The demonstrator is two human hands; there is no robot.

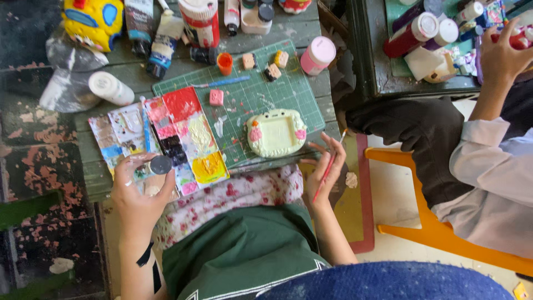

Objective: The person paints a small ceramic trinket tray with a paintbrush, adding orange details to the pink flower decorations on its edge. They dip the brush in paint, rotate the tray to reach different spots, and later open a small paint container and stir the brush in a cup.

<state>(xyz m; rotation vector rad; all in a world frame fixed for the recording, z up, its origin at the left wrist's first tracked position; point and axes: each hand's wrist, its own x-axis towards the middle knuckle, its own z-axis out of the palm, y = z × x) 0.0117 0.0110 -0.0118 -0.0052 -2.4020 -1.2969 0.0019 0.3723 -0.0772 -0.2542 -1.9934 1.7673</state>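
Paint tube (149, 166) gripped in left hand (136, 191), thin brush (328, 166) pinched in right hand (326, 166), cream frame (276, 132) beside palette (166, 136)

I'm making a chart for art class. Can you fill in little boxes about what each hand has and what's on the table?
left hand: left hand holds a small tube with a dark cap, over the palette
right hand: right hand holds a thin red brush
middle: pale clay frame with pink bits, on the green mat
on mat: pink block, orange pot, blue stick
back: paint bottles, pink jar, yellow mask
nearby: another person's hand at the next table
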